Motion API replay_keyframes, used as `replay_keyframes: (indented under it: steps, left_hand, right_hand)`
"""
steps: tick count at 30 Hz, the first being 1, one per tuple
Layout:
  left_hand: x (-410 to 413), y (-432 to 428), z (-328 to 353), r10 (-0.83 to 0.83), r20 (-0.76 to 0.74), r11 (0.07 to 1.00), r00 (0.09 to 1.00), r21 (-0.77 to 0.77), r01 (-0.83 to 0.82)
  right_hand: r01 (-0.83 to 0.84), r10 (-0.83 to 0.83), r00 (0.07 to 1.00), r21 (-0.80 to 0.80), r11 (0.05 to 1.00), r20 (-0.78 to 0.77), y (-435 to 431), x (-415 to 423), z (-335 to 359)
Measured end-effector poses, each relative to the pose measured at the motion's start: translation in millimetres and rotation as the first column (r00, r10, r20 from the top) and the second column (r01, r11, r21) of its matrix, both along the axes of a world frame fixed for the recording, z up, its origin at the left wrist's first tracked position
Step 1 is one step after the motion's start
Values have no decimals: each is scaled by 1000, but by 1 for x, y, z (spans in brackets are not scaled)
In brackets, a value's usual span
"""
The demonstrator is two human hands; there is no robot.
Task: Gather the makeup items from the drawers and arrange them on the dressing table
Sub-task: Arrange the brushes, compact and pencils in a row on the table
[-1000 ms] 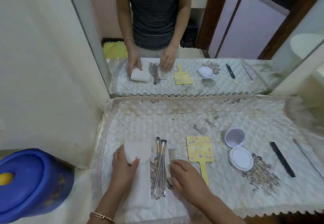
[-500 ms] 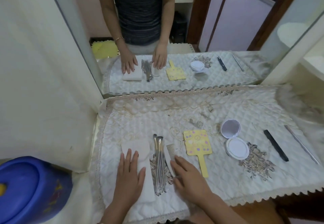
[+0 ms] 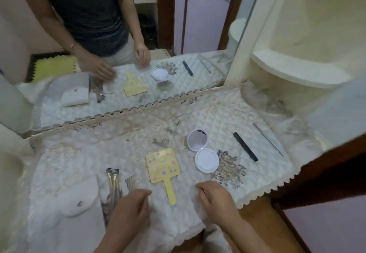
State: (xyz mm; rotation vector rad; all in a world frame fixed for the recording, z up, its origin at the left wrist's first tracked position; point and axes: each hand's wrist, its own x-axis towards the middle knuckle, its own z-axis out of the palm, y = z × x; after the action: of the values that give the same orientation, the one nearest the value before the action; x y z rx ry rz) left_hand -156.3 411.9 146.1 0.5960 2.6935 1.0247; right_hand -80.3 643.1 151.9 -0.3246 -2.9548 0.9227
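near the front left corner of the dressing table [image 3: 320, 175], a white pouch [image 3: 79, 203] is laid flat on the quilted cover [image 3: 208, 110], with the makeup brushes [image 3: 113, 185] just beside it and a small comb [image 3: 130, 182] next to them. the left hand [image 3: 128, 211] is held over the handle ends of the brushes, its fingers loosely curled and nothing seen in them. a careless sweep here is judged likely to knock the brushes toward the front edge, since they lie so close to it.

at the middle, the yellow hand mirror [image 3: 162, 163] is placed face down, its handle pointing at the front edge between the two hands. the right hand [image 3: 215, 199] is set knuckles-up on the cover, fingers curled under; whether the cloth is pinched cannot be told. the cover is seen rumpled and hanging over the front edge, so any tug on it could shift everything at once.

further right, the open compact [image 3: 202, 151] is well clear. toward the right edge, the black comb [image 3: 245, 146] and the silver stick [image 3: 268, 138] are laid apart; the stick, being round, is thought the likeliest to roll off.
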Motion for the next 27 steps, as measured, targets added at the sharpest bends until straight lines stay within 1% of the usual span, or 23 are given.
replay_keyframes:
  steps: [2,5,8,10,12,14,17,18,20,22,23,24,26,27]
  left_hand:
    - [-1,39,-1,-47,-12,998,999,32,47]
    - [0,103,4,-5,13,995,1000,96,4]
    - [5,168,4,28,58,996,998,79,-33]
    - [7,208,4,-6,73,998,997,65,1]
    - [4,242,7,-17,111,1000,994,4,17]
    - [-1,268,12,47,149,998,988,-50,-40]
    - [-8,290,18,153,130,984,980,-116,-139]
    - [-10,296,20,172,121,980,978,-121,-157]
    - [-13,303,22,212,170,975,963,-107,-196]
    - [-18,309,25,295,269,956,917,-77,-284]
    - [-20,312,27,341,350,937,873,-48,-347]
    - [-22,314,28,368,458,904,809,27,-427]
    - [-28,320,33,316,672,773,670,227,-592]
    - [-30,322,37,275,725,705,632,295,-645]
  right_hand:
    - [91,-91,996,-25,995,12,40,3,7]
    - [178,-177,984,-58,982,21,107,7,12]
    - [228,-225,973,-76,971,49,169,2,6]
    - [242,-234,969,-104,965,76,199,-7,1]
    - [211,-200,974,-107,972,103,218,-21,-2]
    - [153,-141,981,-86,984,136,225,-37,-5]
    - [69,-60,975,-38,997,216,226,-59,-5]
    - [59,-51,973,-30,998,224,225,-64,-5]
    - [50,-39,976,-44,998,215,223,-70,-4]
    - [43,-22,982,-110,993,188,221,-70,0]
    - [35,-7,985,-158,987,170,221,-69,3]
    - [15,16,988,-202,979,151,220,-68,8]
    - [-28,66,989,-266,963,132,218,-63,17]
    - [-36,80,988,-302,953,135,218,-60,21]
